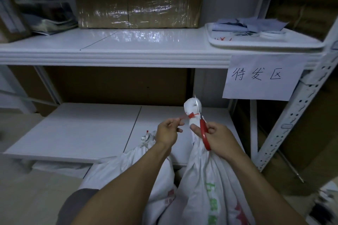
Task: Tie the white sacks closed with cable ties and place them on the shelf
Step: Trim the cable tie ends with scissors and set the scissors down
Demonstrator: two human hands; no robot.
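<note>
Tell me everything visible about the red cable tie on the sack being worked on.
The red cable tie is a thin plastic strap cinched around the gathered neck of the right white sack, just below its bunched top. Its small locking head sits on the neck's left side, and the loose tail runs out leftward, pinched in the left hand. The right hand holds red-handled scissors whose blades rise beside the tie on the neck's right. The tail looks uncut.
</note>
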